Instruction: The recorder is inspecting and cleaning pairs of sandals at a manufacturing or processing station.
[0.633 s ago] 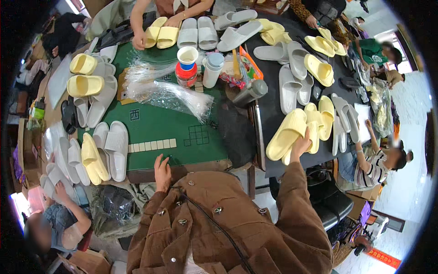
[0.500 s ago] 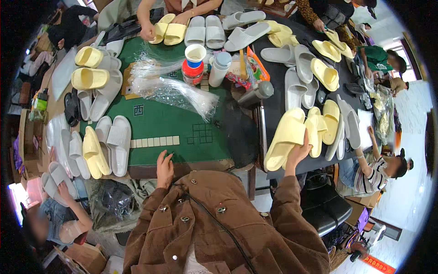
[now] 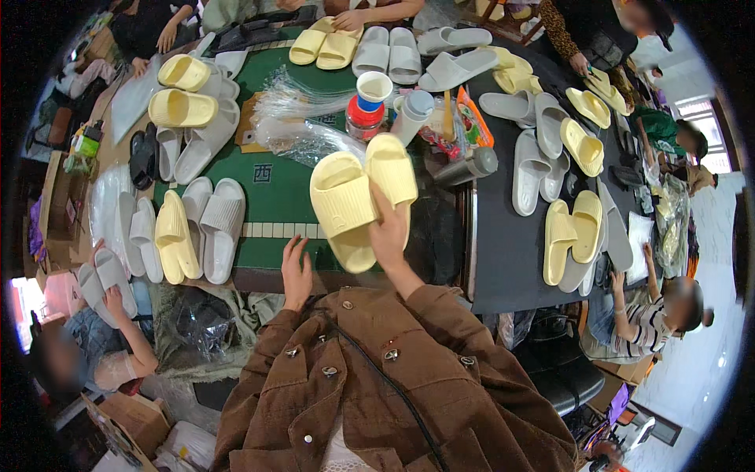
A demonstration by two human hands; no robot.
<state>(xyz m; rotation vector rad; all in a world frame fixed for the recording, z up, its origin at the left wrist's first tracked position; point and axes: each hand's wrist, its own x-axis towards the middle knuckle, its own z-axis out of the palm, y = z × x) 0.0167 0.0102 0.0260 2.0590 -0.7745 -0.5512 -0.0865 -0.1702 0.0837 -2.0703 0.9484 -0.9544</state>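
The person's left hand (image 3: 296, 270) is at the near edge of the table, with fingers loosely spread. Beside it, the right hand (image 3: 387, 236) is closed on a pair of yellow slippers (image 3: 342, 197), and I see it held tilted above the green mat (image 3: 263, 200). Behind the left hand lies a row of pale tiles (image 3: 271, 230). Farther are clear plastic strands (image 3: 303, 138) and a flask (image 3: 413, 116); farthest, a co-worker's hand (image 3: 351, 20) touches other yellow slippers (image 3: 336, 51).

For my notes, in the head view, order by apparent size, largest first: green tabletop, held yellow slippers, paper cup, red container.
1. Green tabletop
2. Yellow slippers in your right hand
3. Paper cup and red container: too alike to rank
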